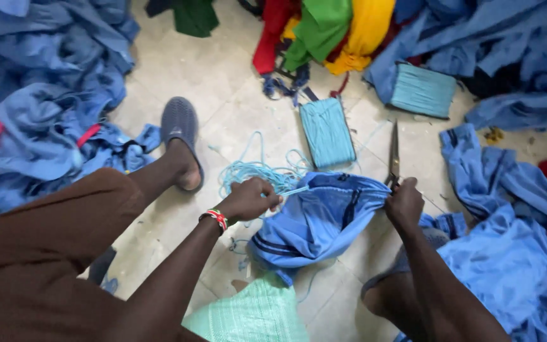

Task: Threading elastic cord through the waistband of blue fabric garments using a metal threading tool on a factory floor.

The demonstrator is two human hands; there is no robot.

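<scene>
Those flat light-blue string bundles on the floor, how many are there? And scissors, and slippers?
Light-blue string bundles: 2, the other near the blue cloth pile
Scissors: 1
Grey slipper: 1
Total: 4

At frame centre, the garment [318, 215] is bright blue with dark navy stripes. The cord [254, 172] and two cord bundles [327, 132] above are pale turquoise. Top centre, cloths [324, 28] show red, green and yellow.
</scene>
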